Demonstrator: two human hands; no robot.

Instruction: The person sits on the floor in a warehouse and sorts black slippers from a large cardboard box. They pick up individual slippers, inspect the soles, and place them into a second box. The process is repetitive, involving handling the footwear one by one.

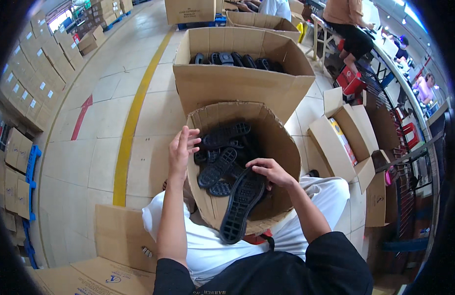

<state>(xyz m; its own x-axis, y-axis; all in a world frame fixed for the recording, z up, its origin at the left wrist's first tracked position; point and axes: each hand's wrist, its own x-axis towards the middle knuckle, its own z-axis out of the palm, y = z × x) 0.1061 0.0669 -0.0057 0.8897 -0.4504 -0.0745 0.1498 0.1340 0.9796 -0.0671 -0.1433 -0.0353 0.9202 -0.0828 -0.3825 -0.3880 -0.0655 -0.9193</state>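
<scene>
My right hand grips the upper end of a black shoe sole. The sole slants down toward my lap, its hollow grid side facing up, and its lower end overlaps the near rim of an open cardboard box. Inside that box, several more black soles lie loosely piled. By the box's left rim, my left hand is raised with its fingers apart and holds nothing. The box stands between my legs.
A larger open carton with black footwear parts stands just beyond. At the right is an open box with colourful packages inside. Stacked cartons line the left, past a yellow floor stripe. Other people work at the far right.
</scene>
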